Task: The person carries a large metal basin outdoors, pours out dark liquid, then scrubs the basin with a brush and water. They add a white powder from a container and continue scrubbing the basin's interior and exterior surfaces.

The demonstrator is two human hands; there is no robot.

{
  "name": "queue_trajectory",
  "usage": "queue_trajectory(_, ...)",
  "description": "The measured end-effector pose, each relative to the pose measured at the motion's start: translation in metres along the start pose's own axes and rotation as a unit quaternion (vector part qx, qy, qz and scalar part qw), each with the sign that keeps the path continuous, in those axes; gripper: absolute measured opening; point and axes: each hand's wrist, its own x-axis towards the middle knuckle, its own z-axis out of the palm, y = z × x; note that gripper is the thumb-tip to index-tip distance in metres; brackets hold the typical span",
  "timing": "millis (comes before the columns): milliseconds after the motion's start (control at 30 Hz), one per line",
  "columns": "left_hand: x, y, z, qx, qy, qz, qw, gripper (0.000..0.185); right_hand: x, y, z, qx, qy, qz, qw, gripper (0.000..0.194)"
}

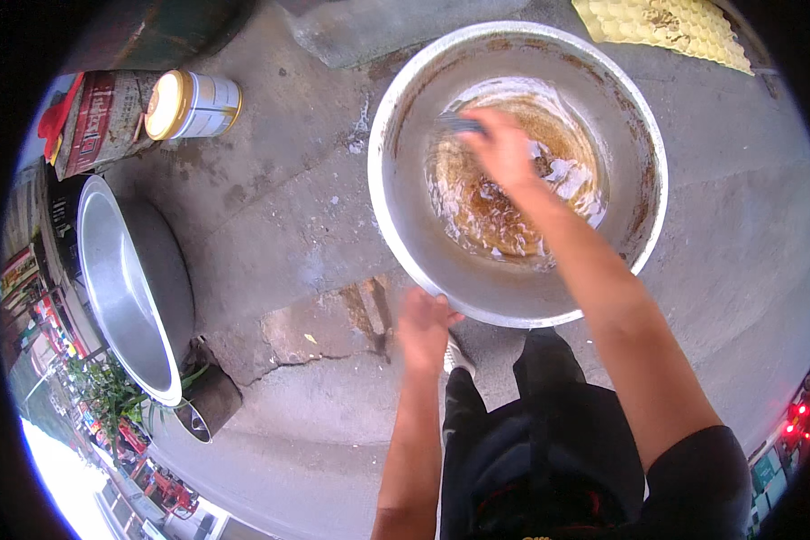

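Note:
A large round aluminium basin (405, 250) stands on the concrete floor before me. Brownish, rippling water (499, 236) covers its bottom, and rusty stains mark its inner wall. My right hand (503, 145), blurred, reaches inside and holds a dark grey scouring pad (462, 125) at the far left of the water. The pad's exact shape is smeared by motion. At the near left rim, my left hand (426, 327) grips the basin's edge with the thumb by the lip; its fingers are partly blurred.
To the left, a second metal basin (125, 270) is tilted on its side by a plant pot (209, 405) with green leaves (108, 391). A white and gold tin (206, 104) lies beyond it. Yellow honeycomb-patterned material (668, 27) is at the far right. A crack crosses the concrete floor (297, 202).

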Motion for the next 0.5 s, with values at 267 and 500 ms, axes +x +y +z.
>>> queue_trajectory(267, 0.018, 0.021, -0.016, 0.066, -0.076, 0.007, 0.995, 0.018, -0.097, 0.016, -0.065, -0.07, -0.25, -0.005, 0.966, 0.023)
queue_trajectory(500, 0.021, 0.021, -0.014, 0.039, -0.036, -0.02, 0.998, 0.012, -0.07, -0.091, 0.001, 0.037, -0.303, -0.115, 0.945, 0.02)
